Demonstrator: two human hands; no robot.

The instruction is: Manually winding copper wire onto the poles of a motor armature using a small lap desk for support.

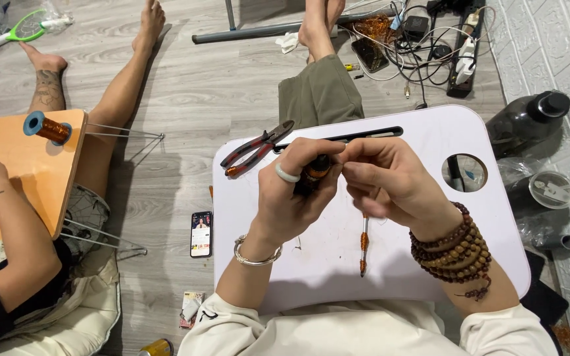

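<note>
My left hand (pixel 295 191), wearing a ring and a silver bangle, grips a small dark spool wound with copper wire (pixel 316 170) above a white lap table (pixel 338 264). My right hand (pixel 390 181), with brown bead bracelets on the wrist, pinches at the spool's top with thumb and fingertips; any wire between them is too thin to see. Below the hands a thin white rod wrapped with orange wire (pixel 363 244) lies on the table. Red-handled pliers (pixel 256 149) rest at the table's far left corner.
Another person sits at left beside an orange lap table (pixel 31 165) bearing a blue spool of copper wire (pixel 47 127). A phone (pixel 201 233) lies on the floor. Cables and a power strip (pixel 463 56) lie at the back, a dark bottle (pixel 529 118) at right.
</note>
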